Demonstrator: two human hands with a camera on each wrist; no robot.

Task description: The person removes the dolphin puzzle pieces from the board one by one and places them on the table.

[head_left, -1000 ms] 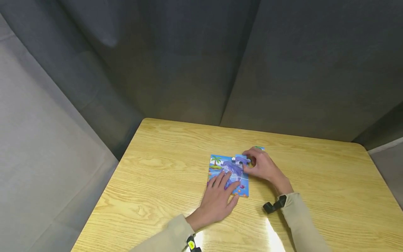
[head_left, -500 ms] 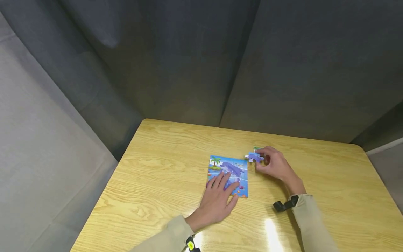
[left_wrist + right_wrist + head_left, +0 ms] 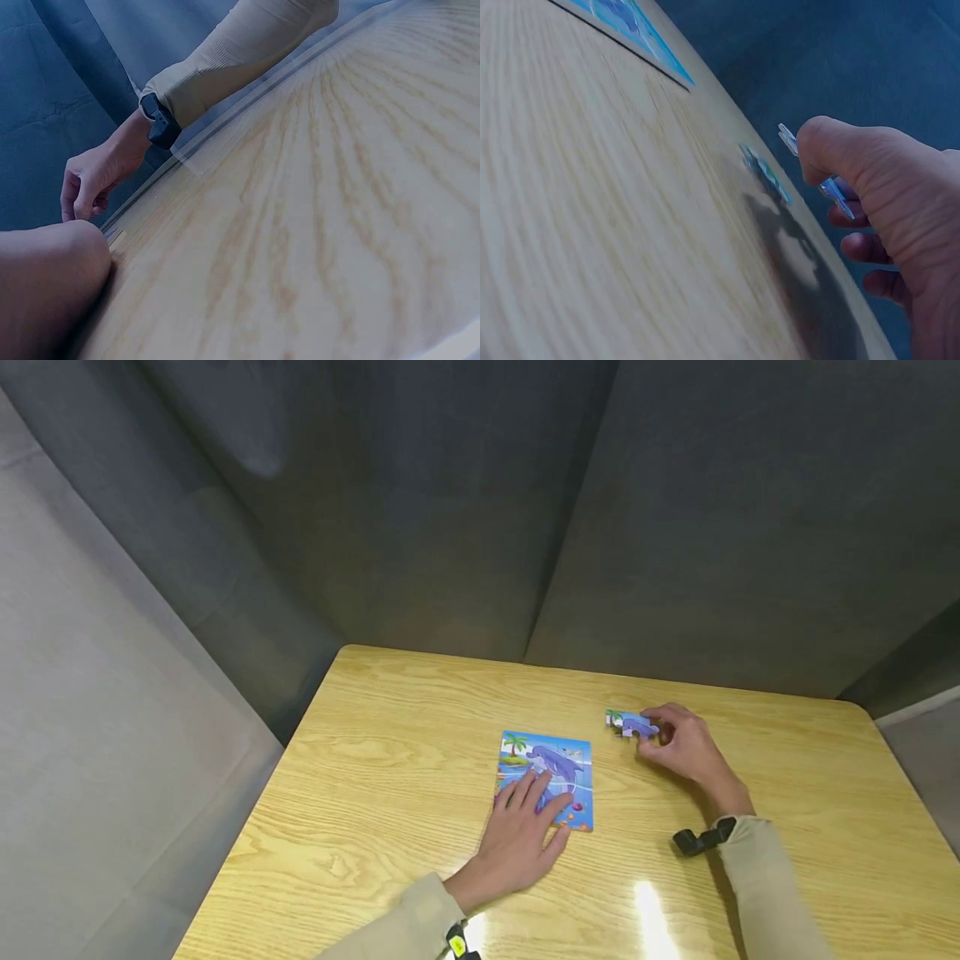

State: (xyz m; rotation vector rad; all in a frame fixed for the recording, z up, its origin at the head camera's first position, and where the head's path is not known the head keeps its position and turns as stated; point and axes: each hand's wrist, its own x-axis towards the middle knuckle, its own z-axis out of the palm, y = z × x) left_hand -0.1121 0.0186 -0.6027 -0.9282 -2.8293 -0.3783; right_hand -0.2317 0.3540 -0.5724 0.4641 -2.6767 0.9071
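A square dolphin jigsaw puzzle (image 3: 555, 760) lies on the wooden table, and my left hand (image 3: 517, 843) rests on its lower part with fingers spread, covering some of the picture. To the right, my right hand (image 3: 690, 747) pinches a jigsaw piece (image 3: 636, 727) printed with a dolphin between thumb and fingers. In the right wrist view this held piece (image 3: 836, 196) is above the tabletop, its middle hidden behind the thumb. A second piece with a palm tree (image 3: 613, 718) lies flat just beyond it, partly overlapped in the head view.
The light wooden table (image 3: 390, 760) has rounded corners and a glare spot (image 3: 652, 910) near the front. Dark curtains (image 3: 450, 510) hang behind its back edge, with a pale grey panel (image 3: 112, 693) on the left. Each wrist wears a small black camera (image 3: 705, 838).
My right hand has carried the dolphin piece rightward, from over the puzzle's top right corner to beside the palm-tree piece. My left hand has stayed on the puzzle.
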